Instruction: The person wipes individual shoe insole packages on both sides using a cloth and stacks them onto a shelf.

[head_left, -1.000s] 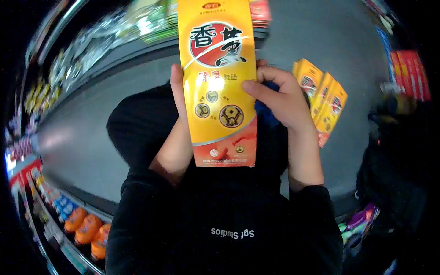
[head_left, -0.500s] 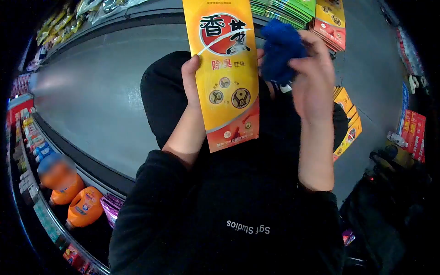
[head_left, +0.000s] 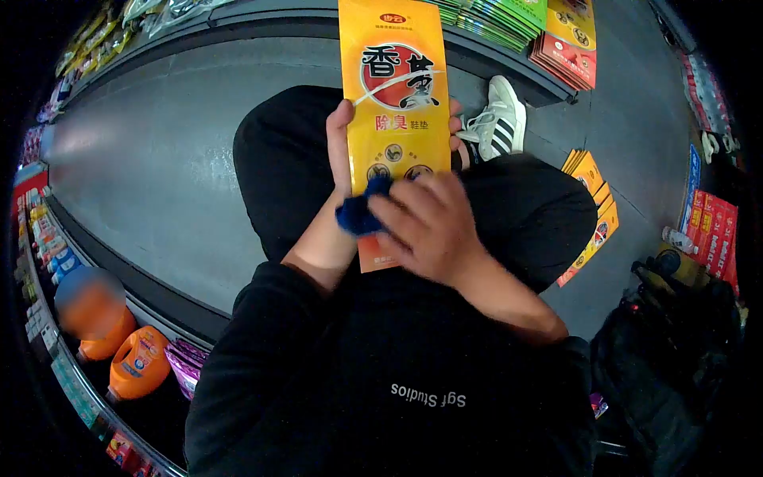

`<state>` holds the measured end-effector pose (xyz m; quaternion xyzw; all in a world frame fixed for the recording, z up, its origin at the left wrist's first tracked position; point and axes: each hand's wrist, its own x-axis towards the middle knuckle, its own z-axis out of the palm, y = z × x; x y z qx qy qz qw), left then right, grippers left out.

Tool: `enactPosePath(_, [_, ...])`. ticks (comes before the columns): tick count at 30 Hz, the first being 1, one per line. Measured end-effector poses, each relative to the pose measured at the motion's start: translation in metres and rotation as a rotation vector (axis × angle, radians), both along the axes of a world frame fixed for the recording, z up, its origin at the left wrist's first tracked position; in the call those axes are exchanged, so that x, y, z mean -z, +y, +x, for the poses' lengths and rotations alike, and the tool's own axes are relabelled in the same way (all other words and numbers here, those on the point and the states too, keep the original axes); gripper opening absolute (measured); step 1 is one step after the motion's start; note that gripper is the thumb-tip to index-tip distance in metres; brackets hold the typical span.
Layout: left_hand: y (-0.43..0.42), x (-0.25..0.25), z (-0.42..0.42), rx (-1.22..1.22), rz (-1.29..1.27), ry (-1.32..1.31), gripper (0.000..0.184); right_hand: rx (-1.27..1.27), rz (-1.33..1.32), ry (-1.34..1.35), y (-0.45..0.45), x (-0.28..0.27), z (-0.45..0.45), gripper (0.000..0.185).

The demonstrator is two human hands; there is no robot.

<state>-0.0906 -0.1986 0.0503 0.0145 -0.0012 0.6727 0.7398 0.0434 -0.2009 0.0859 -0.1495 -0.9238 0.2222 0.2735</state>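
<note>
Blue cloth (head_left: 362,213), one, bunched: just shifted from beside the packet to the lower part of its front, so your work now appears centred there; whether it presses or only skims, you cannot tell. Right hand (head_left: 433,226), slightly blurred: your grip closed on the cloth, over the lower emblems and part of the red base. Yellow packet (head_left: 395,119), one, face towards you: held above your lap, near upright. Left hand (head_left: 340,155): your grip fastened round the packet, thumb at one edge, fingertips (head_left: 455,123) showing past the other. Against the frame half a second ago: cloth then raised clear of the face, now across it; packet slightly straighter; white shoe (head_left: 501,119), then mostly hidden, now in sight. Alongside, little changed: yellow packets (head_left: 592,215), fanned on the floor (head_left: 159,167).
</note>
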Motion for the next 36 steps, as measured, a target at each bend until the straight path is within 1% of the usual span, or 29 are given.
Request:
enactPosePath(1, [-0.001,-0.002,0.0,0.006,0.022,-0.057,0.095,0.0,0.0,0.0,0.001,0.0,0.001,0.038])
enactPosePath(2, [-0.001,-0.004,0.001,0.007,0.019,-0.057,0.095,-0.018,0.017,-0.008,0.002,-0.001,0.003,0.038])
enactPosePath(3, [0.0,-0.006,0.003,0.013,0.019,0.038,0.089,-0.034,0.035,-0.014,0.002,-0.002,0.006,0.039])
enactPosePath(4, [0.001,-0.008,0.005,0.019,0.022,0.134,0.084,0.05,0.074,-0.059,0.008,-0.002,0.006,0.038])
enactPosePath(5, [-0.001,-0.011,0.006,0.019,0.022,0.133,0.084,0.139,0.12,-0.063,0.018,-0.006,0.008,0.04])
enactPosePath(7, [-0.005,-0.017,0.008,-0.111,-0.168,0.474,0.076,0.28,0.164,-0.009,0.045,-0.011,0.004,0.039])
enactPosePath(8, [-0.007,-0.006,0.008,-0.089,-0.098,0.307,0.071,0.279,0.165,-0.006,0.053,-0.015,0.002,0.039])
enactPosePath(9, [-0.006,-0.004,0.009,-0.064,-0.031,0.139,0.065,0.337,0.14,-0.008,0.06,-0.02,0.001,0.042])
enactPosePath(10, [-0.007,-0.002,0.01,-0.046,-0.05,0.241,0.067,0.397,0.115,-0.011,0.066,-0.023,-0.001,0.046])
enactPosePath(11, [-0.008,-0.002,0.013,-0.026,-0.069,0.342,0.068,0.4,0.114,-0.012,0.073,-0.024,-0.004,0.046])
enactPosePath(12, [-0.008,-0.007,0.017,-0.02,-0.07,0.34,0.068,0.42,0.105,0.051,0.08,-0.024,-0.007,0.045])
enactPosePath(13, [-0.009,-0.014,0.021,-0.002,-0.126,0.385,0.073,0.438,0.096,0.114,0.085,-0.022,-0.01,0.044])
enactPosePath(14, [-0.01,-0.017,0.023,0.015,-0.182,0.432,0.078,0.43,0.12,0.14,0.088,-0.019,-0.013,0.042])
enactPosePath(15, [-0.009,-0.011,0.022,0.015,-0.184,0.431,0.078,0.43,0.118,0.139,0.083,-0.019,-0.016,0.042])
enactPosePath(16, [-0.006,-0.001,0.019,0.041,-0.029,0.13,0.081,0.385,0.108,0.102,0.076,-0.019,-0.018,0.042])
enactPosePath(19, [0.0,0.008,0.016,0.097,0.189,-0.429,0.086,0.313,0.052,0.032,0.047,-0.013,-0.02,0.043])
enactPosePath(21, [-0.001,-0.003,0.013,-0.05,-0.189,0.397,0.092,0.221,-0.038,0.002,0.03,-0.007,-0.016,0.046])
enactPosePath(22, [-0.001,-0.005,0.013,-0.07,-0.223,0.43,0.098,0.195,-0.064,0.0,0.023,-0.005,-0.013,0.048])
enactPosePath(23, [0.0,0.005,0.008,-0.02,-0.132,0.495,0.101,0.195,-0.068,-0.002,0.017,-0.006,-0.009,0.048])
enactPosePath(25, [0.0,-0.001,0.006,0.041,-0.12,0.256,0.093,0.117,-0.114,-0.07,0.008,-0.009,0.0,0.046])
enactPosePath(26, [-0.003,-0.007,0.012,-0.01,-0.23,0.476,0.1,0.074,-0.105,-0.071,0.003,-0.01,0.002,0.041])
enactPosePath(27, [-0.003,-0.004,0.014,-0.006,-0.231,0.473,0.1,0.077,-0.106,-0.073,0.002,-0.008,0.002,0.041])
enactPosePath(29, [-0.005,0.002,0.016,0.03,-0.025,-0.049,0.096,0.027,0.02,-0.03,-0.001,-0.005,0.004,0.039])
enactPosePath(30, [-0.003,-0.007,0.015,0.045,-0.098,0.394,0.093,0.033,0.04,-0.116,0.005,-0.011,0.004,0.041])
enactPosePath(31, [-0.002,-0.009,0.015,0.048,-0.13,0.408,0.084,0.034,0.037,-0.118,0.012,-0.013,0.003,0.041])
enactPosePath(32, [0.0,0.001,0.014,0.059,-0.022,0.115,0.078,0.101,0.065,-0.077,0.021,-0.014,0.0,0.041])
enactPosePath(34, [-0.002,-0.01,0.019,-0.089,-0.32,0.625,0.069,0.204,0.109,-0.048,0.038,-0.013,-0.004,0.042])
enactPosePath(36, [0.003,0.01,0.013,-0.048,-0.15,0.251,0.066,0.206,0.104,-0.013,0.04,-0.012,-0.01,0.042])
